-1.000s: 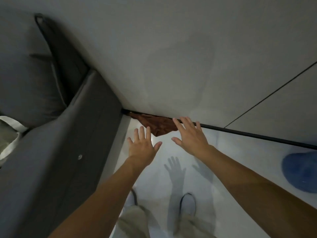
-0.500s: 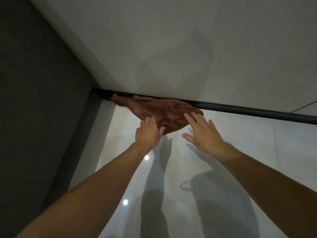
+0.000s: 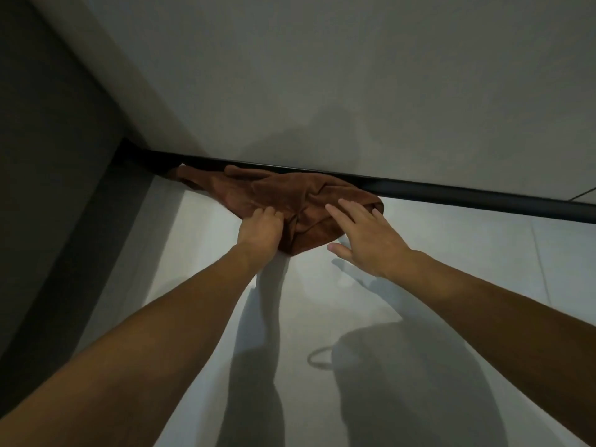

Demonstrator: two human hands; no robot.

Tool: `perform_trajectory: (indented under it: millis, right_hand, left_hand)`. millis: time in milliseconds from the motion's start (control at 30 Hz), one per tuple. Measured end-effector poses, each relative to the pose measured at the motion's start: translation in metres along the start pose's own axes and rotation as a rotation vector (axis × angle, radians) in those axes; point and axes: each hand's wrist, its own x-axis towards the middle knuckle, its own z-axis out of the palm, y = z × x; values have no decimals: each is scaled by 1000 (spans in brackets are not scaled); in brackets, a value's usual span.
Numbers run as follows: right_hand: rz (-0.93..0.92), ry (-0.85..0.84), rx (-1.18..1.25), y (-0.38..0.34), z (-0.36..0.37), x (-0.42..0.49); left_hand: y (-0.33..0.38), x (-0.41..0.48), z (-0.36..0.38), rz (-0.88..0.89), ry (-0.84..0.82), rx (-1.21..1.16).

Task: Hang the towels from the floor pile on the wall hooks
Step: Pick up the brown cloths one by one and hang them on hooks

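Brown towel (image 3: 274,195) against baseboard (image 3: 451,196) edge | left hand (image 3: 261,232) grips fold | right hand (image 3: 364,243) flat atop

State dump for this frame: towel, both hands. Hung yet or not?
brown towel: crumpled on the floor, pushed up against the black baseboard, not hung.
left hand: fingers curled into the towel's near edge, gripping it.
right hand: open, fingers straight, over the towel's right end; contact cannot be confirmed.
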Motion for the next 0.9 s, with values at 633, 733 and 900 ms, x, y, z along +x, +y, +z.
perform_trajectory:
  millis: [633, 733, 900]
  right_hand:
    - [-91, 53, 1091, -49, -15, 20]
    - [-146, -53, 1148, -55, -18, 18]
    - [-125, -10, 941, -42, -16, 13]
  left_hand:
    - [4, -22, -88, -68, 372, -1016]
    - [3, -22, -101, -111, 377, -1056]
    - [2, -20, -131, -182, 485, -1300]
